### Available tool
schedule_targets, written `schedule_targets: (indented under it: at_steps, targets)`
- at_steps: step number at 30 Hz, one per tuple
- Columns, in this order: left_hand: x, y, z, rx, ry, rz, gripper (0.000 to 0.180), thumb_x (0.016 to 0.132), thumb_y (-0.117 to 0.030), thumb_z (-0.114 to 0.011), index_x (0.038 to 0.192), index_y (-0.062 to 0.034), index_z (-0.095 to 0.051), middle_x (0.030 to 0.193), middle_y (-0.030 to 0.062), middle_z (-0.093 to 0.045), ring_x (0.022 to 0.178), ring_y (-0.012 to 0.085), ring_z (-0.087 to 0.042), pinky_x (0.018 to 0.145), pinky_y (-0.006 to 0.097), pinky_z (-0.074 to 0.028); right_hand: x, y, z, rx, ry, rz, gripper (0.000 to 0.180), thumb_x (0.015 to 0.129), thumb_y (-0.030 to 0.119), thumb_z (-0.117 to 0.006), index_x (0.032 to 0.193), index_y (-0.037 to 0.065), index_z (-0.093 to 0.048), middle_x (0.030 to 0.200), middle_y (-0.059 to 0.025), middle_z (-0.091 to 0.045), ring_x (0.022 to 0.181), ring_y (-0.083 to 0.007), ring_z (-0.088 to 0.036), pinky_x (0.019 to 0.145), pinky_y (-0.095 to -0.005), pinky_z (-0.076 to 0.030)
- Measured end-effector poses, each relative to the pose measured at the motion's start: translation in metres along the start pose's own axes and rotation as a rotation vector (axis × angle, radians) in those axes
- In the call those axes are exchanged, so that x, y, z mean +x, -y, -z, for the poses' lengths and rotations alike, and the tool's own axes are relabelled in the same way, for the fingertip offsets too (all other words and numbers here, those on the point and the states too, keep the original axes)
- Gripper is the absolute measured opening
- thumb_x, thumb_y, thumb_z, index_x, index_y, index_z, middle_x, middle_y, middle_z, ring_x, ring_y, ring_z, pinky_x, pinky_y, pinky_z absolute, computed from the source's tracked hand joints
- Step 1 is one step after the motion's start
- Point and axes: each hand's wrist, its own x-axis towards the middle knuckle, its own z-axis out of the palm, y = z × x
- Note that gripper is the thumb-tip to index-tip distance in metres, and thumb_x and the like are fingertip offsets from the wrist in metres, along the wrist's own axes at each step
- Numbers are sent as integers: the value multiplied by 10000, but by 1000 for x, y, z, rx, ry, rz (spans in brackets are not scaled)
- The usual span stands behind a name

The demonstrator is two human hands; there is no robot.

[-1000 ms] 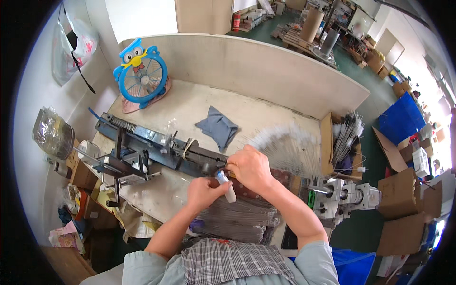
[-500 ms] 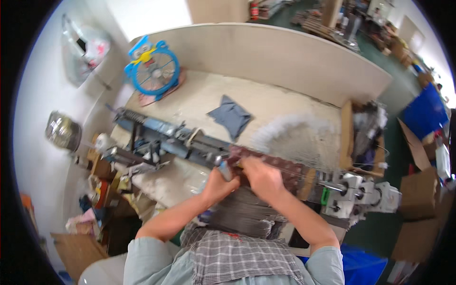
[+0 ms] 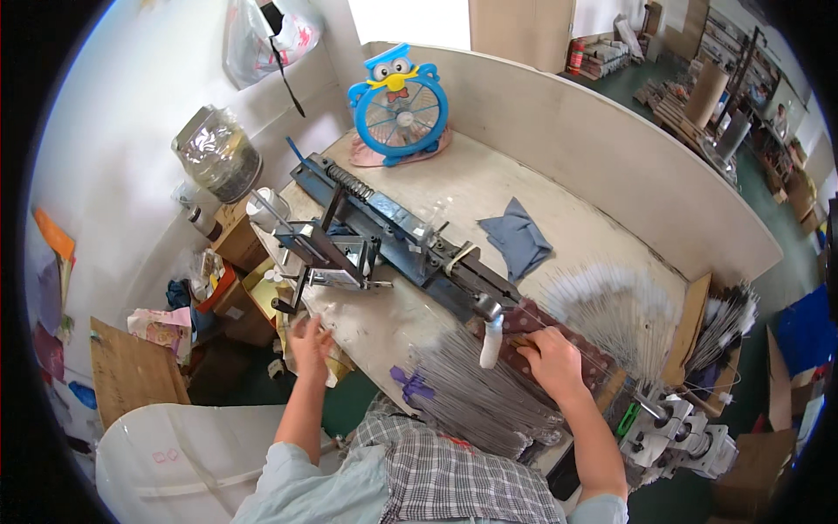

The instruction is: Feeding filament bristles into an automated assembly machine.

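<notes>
My left hand [image 3: 311, 351] is off the bench's near left edge, fingers apart and nothing in them, just below a black crank knob [image 3: 281, 306]. My right hand [image 3: 557, 362] rests over a brown dotted cloth [image 3: 601, 360], its fingers closed around something small and yellowish that I cannot make out. Beside it, a white handle [image 3: 491, 342] stands at the near end of a long blue and black metal jig [image 3: 410, 249]. Below the cloth lies a thick bundle of thin grey wires [image 3: 476, 393], with a purple tie [image 3: 412, 384] at its left end.
A blue cartoon fan [image 3: 401, 113] stands at the back, and a grey-blue cloth [image 3: 517, 240] lies mid-bench. White-tipped wires [image 3: 611, 306] fan out at right, by a grey motor unit [image 3: 681, 437]. A low partition [image 3: 594, 148] borders the bench. A white chair [image 3: 201, 467] is at lower left.
The view has swung left. My left hand has let go near the white handle and moved away to the left, its fingers spreading. My right hand stays over the brown cloth.
</notes>
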Motion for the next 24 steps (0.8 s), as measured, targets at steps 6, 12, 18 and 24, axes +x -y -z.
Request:
schedule_targets:
  at_steps: [6, 12, 18, 24]
  targets:
    - [14, -13, -7, 225, 111, -172, 466, 819, -148, -685, 1218, -9, -487, 977, 110, -623, 605, 167, -629, 558, 232, -486, 4, -3, 4, -33, 67, -50, 193, 779, 205, -665, 885, 45, -648, 877, -112, -603, 844, -304, -592, 741, -396, -466]
    - [-35, -2, -70, 33, 536, 421, 420, 857, -392, -601, 1079, -38, -564, 925, 84, -655, 791, 167, -625, 706, 324, -492, 5, 3, 3, -77, 75, -81, 215, 764, 218, -680, 883, 42, -644, 865, -115, -600, 842, -305, -592, 730, -395, -468]
    - [-12, 4, -105, 66, 652, 631, 328, 847, -402, -604, 945, -88, -602, 822, 28, -640, 743, 133, -600, 681, 294, -475, -1, 12, 12, -160, 80, -6, 221, 755, 217, -686, 879, 39, -642, 834, -123, -588, 779, -314, -591, 664, -394, -477]
    - [-21, 1, -105, 92, 571, 506, 224, 839, -296, -611, 878, -76, -604, 773, 16, -631, 683, 111, -587, 624, 254, -465, -14, 22, 26, -115, 74, 12, 198, 748, 164, -694, 887, 32, -642, 804, -128, -575, 748, -326, -586, 652, -392, -480]
